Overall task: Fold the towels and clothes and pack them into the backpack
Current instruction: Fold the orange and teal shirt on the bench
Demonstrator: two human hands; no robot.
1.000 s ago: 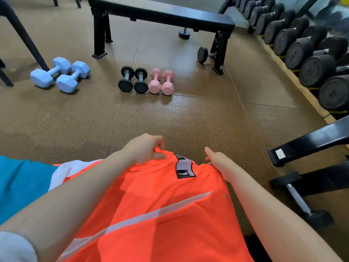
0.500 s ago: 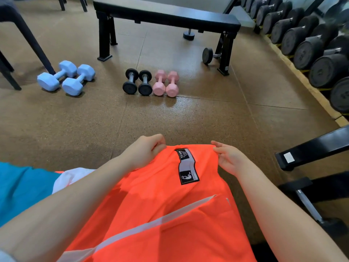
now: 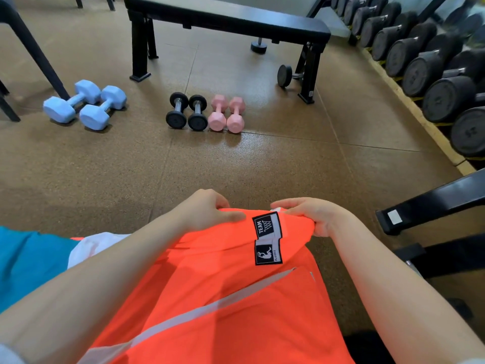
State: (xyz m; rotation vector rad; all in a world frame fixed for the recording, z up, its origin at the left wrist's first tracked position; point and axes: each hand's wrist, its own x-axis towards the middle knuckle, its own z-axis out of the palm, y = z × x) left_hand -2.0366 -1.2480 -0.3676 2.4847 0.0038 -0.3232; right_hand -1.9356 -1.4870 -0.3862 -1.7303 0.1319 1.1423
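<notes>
A bright orange sports garment (image 3: 223,292) with a grey diagonal stripe and a black-and-white patch lies spread in front of me. My left hand (image 3: 207,211) pinches its far edge on the left, thumb on top. My right hand (image 3: 312,215) grips the far edge on the right and has it rolled over toward me. A white cloth (image 3: 91,245) and a teal cloth (image 3: 29,261) lie to the left, partly under my left arm. No backpack is in view.
On the brown floor ahead lie two blue dumbbells (image 3: 84,105), two black dumbbells (image 3: 186,112) and two pink dumbbells (image 3: 227,114). A black bench (image 3: 228,21) stands behind them. A dumbbell rack (image 3: 430,61) lines the right side; black metal bars (image 3: 430,200) are near my right hand.
My right hand closed on the far right edge and drew it inward toward my left hand. The top edge of the orange garment has folded over, creasing the patch.
</notes>
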